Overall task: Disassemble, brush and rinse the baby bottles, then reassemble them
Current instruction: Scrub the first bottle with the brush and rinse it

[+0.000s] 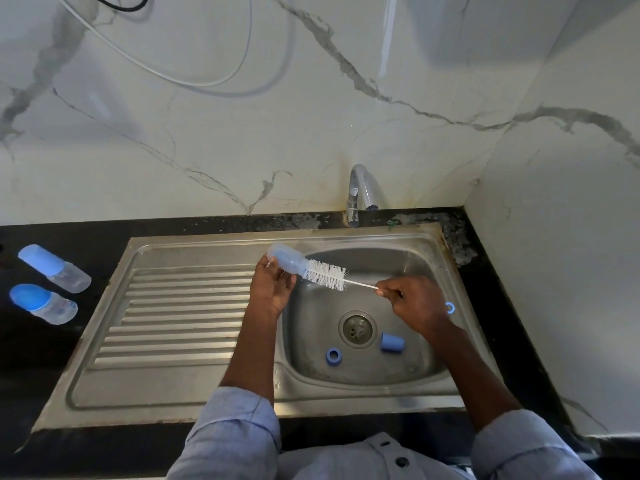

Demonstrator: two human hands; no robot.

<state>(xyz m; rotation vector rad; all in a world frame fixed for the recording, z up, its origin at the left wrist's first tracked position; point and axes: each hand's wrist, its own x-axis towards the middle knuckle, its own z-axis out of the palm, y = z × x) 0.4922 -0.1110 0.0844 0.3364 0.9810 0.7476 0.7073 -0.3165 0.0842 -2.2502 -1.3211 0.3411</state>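
Observation:
My left hand (272, 287) holds a clear, open baby bottle (285, 259) on its side above the sink's left edge. My right hand (415, 303) pinches the thin handle of a white bottle brush (327, 275), whose bristles sit right at the bottle's mouth. A blue ring (333, 356) and a blue cap (392, 342) lie in the sink basin (346, 375) near the drain. Two assembled bottles with blue caps, one at the back (55, 268) and one nearer me (43, 304), lie on the black counter at the left.
A chrome tap (360, 192) stands behind the basin, no water running. The ribbed steel drainboard (173, 323) lies left of the basin. A small blue loop (449, 307) shows beyond my right hand. A marble wall closes the right side.

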